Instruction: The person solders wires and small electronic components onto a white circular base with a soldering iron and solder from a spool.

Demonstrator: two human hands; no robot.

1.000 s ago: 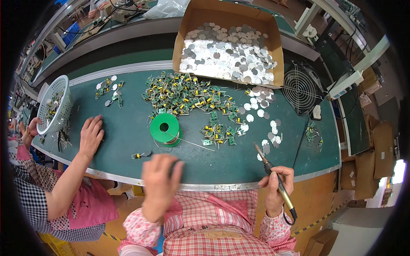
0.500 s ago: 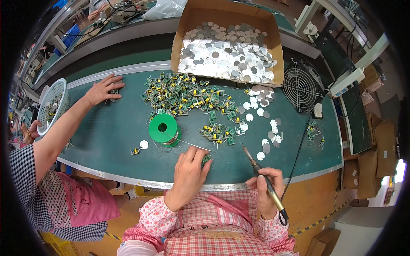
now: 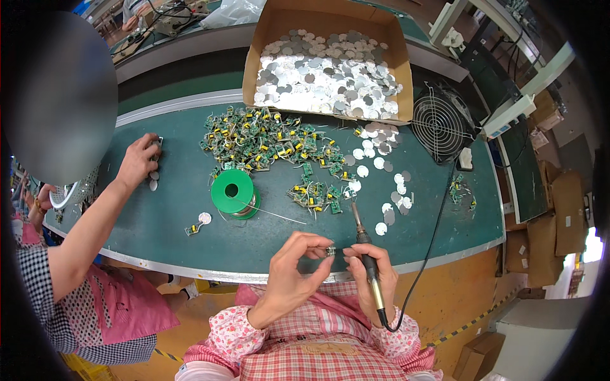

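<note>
A: Where does the work stand?

B: Nearest you, your left hand [image 3: 289, 273] pinches one small part [image 3: 330, 252] between thumb and fingertips, just above the near table [image 3: 159, 222] edge. Your right hand [image 3: 372, 270] is closed round the soldering iron [image 3: 363, 238], and its tip points away from you, past the part. I judge this piece is not yet soldered.

A: And the hands themselves?

B: Both are raised close together at your chest. The left wrist is bent, its fingers curled tight on the part, the rest of the hand loosely open. The right grips the iron like a pen, with the cord running off to the right.

A: What looks done?

B: One disc with a board [image 3: 197, 223] lies near left, beside the green solder spool [image 3: 234, 192]. That may be finished, though I cannot tell.

A: And left to do?

B: Plenty, by my reckoning. A heap of small green boards [image 3: 267, 140] lies past the spool, loose silver discs [image 3: 381, 174] to its right, and the far cardboard box [image 3: 264, 38] is full of discs. At far left another person's hand [image 3: 138, 162] rests on the table by a few discs.
</note>
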